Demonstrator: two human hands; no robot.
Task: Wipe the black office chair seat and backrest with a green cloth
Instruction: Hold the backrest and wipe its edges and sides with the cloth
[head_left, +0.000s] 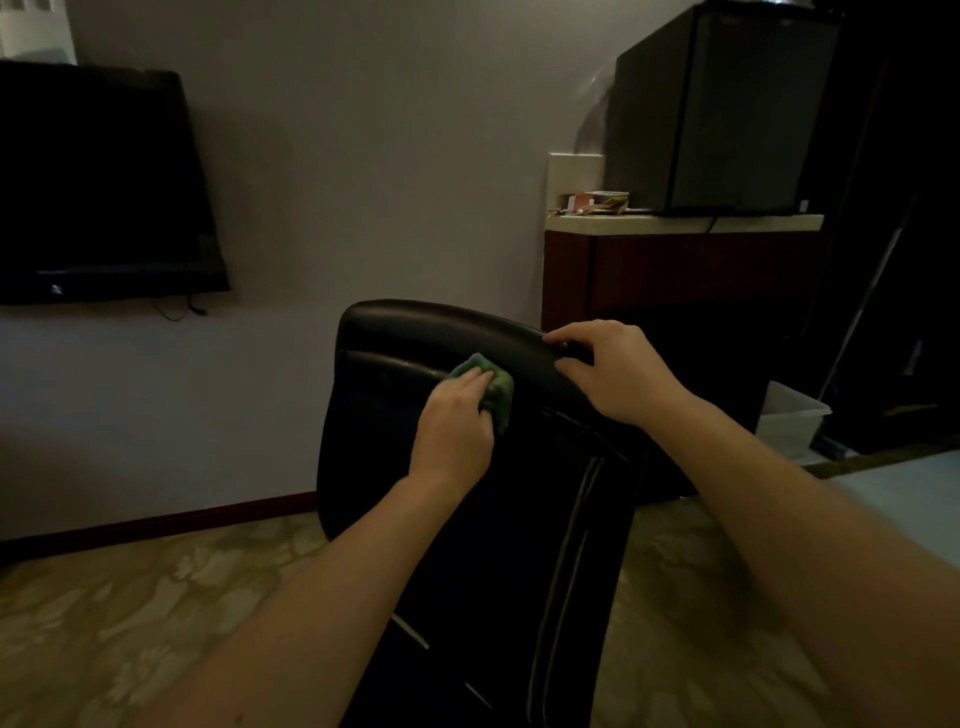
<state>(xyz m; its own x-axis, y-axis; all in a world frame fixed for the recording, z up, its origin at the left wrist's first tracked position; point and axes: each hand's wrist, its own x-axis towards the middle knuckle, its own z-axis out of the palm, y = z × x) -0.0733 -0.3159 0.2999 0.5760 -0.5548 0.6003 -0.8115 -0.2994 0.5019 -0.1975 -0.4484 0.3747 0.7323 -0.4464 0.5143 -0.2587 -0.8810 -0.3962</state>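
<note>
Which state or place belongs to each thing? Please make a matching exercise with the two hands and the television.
Things:
1. left hand
2. right hand
3. television

States or places:
a. hangs on the wall
b. grips the top edge of the backrest
c. holds the green cloth against the backrest

Pairs: 1-c, 2-b, 3-a

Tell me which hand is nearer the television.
Left. The left hand holds the green cloth on the backrest, right of the television; the right hand grips its top edge, farther right.
</note>
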